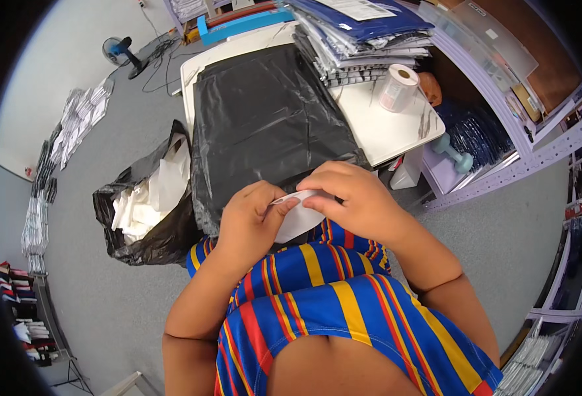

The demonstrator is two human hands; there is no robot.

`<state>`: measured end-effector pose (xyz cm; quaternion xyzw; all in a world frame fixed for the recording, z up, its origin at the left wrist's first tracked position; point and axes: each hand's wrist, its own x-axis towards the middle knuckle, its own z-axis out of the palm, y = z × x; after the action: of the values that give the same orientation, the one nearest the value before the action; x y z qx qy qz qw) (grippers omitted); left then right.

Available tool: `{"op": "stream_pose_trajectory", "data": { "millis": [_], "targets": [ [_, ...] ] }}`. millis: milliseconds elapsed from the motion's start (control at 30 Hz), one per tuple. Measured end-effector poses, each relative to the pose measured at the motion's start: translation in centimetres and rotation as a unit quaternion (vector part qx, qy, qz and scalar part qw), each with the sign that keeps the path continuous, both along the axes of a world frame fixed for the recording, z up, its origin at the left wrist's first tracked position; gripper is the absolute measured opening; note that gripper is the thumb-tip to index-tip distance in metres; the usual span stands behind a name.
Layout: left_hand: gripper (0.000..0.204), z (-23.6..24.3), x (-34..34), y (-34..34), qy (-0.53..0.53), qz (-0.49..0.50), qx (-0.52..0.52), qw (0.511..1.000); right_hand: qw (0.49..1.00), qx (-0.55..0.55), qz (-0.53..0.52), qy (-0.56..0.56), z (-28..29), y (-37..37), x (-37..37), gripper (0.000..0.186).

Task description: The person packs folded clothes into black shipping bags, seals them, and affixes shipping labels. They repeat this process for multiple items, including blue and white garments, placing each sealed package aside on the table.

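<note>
Both my hands meet at the table's near edge, just in front of my striped clothing. Between them is a small white paper sheet point(295, 226), its top edge pinched and slightly curled. My left hand point(251, 214) grips the sheet's left side with thumb and fingers. Its right side is pinched by my right hand point(351, 197), thumb pressed along the edge. Just beyond the hands, a stack of flat black plastic bags point(264, 112) covers most of the white table point(363, 125). A label roll point(398, 89) stands upright to the right of the stack.
A tall pile of plastic-wrapped packages point(376, 49) rises at the table's far right. Left of the table, a black bag point(165, 241) holds crumpled white paper. A lilac metal shelf point(502, 175) stands to the right. A fan point(127, 56) and cables lie on the floor, far left.
</note>
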<state>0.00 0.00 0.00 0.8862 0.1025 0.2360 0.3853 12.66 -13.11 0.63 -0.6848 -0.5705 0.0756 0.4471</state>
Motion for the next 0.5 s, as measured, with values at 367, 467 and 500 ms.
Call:
{"op": "stream_pose_trajectory", "data": {
  "millis": [367, 467, 500],
  "targets": [
    [0.041, -2.6, -10.0, 5.3, 0.193, 0.089, 0.026, 0.977, 0.983, -0.127, -0.009, 0.132, -0.4, 0.9, -0.3, 0.011],
    [0.030, -4.8, -14.8, 6.6, 0.245, 0.109, -0.293, 0.918, 0.925, -0.029, -0.169, 0.338, -1.1, -2.3, 8.0, 0.012],
    [0.026, -6.8, -16.2, 6.1, 0.254, 0.075, -0.331, 0.906, 0.915, -0.049, -0.182, 0.356, -1.6, -2.6, 9.0, 0.016]
  ]
}}
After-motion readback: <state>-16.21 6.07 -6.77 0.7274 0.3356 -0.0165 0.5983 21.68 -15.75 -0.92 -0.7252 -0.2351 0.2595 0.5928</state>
